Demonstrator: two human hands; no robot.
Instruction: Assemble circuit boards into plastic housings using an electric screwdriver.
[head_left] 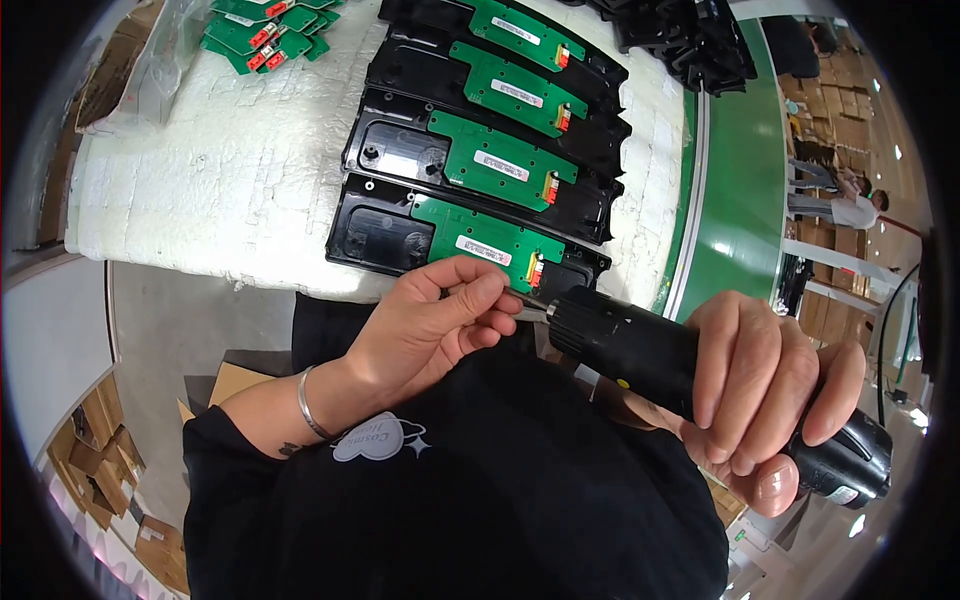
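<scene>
Loading a screw onto the driver tip, above the near edge of the white foam-topped bench [200,190].

The right hand [770,400] is closed around a black cylindrical electric screwdriver [640,350], its nose aimed left; the left hand [440,320] has its fingertips pinched together at that nose, likely on a small screw, though too small to tell. Just beyond, four black plastic housings, each carrying a green circuit board, lie in a row running to the far edge; the nearest housing [385,230] holds its board [485,245]. Loose green boards [270,30] are piled at the far left corner. By my judgement, the next move calls for bringing the tip squarely down on a board hole.
</scene>
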